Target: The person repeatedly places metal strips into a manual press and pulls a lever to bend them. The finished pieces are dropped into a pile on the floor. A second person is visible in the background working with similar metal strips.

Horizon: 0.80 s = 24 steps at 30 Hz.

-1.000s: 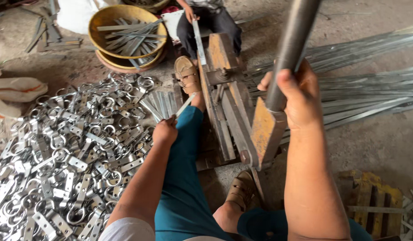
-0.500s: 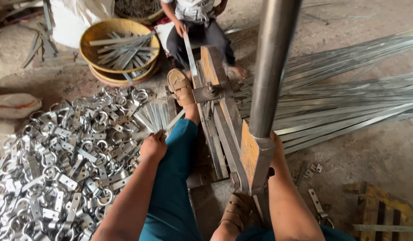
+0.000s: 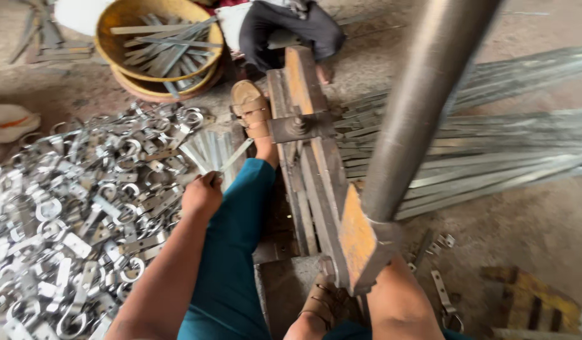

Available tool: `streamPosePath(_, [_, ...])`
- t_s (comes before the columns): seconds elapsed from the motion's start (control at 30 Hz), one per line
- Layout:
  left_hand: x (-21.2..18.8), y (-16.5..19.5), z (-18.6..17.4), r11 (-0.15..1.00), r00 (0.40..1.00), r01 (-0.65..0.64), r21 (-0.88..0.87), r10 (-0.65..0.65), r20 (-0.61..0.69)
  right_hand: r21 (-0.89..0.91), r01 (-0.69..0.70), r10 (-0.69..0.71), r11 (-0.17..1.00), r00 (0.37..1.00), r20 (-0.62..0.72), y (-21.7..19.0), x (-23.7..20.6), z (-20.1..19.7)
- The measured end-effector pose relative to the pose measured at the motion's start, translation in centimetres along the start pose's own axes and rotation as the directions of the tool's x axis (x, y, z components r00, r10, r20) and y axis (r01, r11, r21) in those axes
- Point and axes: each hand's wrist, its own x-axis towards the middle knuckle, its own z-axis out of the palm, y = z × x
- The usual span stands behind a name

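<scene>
Head view: a seated person looks down over their own legs at a floor-mounted lever press.
Far left, floor: a wide heap of bent metal clamps covers the ground, looped ends and flat tabs lying every way.
Upper left: a round yellow basin holds loose flat metal strips, with a second basin beneath it.
Left hand: fingers are closed around one flat metal strip, which angles up and to the right towards the press; the hand is just beside the near edge of the clamp heap and over the teal trouser leg.
Beside the hand: a small fan of cut strips lies on the floor, between the heap and the sandalled foot.
Centre: the press, a long rusty bar frame with an orange-painted end, runs away from the viewer; the foot rests against its left side.
Top centre: another person in dark trousers sits at the far end of the press.
Right of centre: a thick grey lever pipe rises from the orange end towards the camera.
Right hand: hidden below the press end; only the forearm shows, so its grip probably lies low on the lever, though I cannot tell.
Right: long metal strips lie bundled across the floor.
</scene>
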Motion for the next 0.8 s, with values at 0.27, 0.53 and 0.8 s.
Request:
streamPosePath(0.27, [-0.5, -1.0, -1.2, 0.993, 0.996, -0.050, -0.109, 0.042, -0.075, 0.037, 0.085, -0.087, 0.996, 0.995, 0.058, 2.3, -1.7, 0.6])
streamPosePath(0.53, [6.5, -5.6, -10.7, 0.965, 0.958, -0.045, 0.259, 0.115, -0.262, 0.088, 0.156, -0.170, 0.984, 0.970, 0.174, 5.9, -7.3, 7.3])
streamPosePath(0.8, [6.0, 0.7, -23.9, 0.960, 0.943, -0.279, 0.007, 0.275, -0.187, 0.081, 0.193, -0.205, 0.978, 0.963, 0.175, 6.5, -11.5, 11.2])
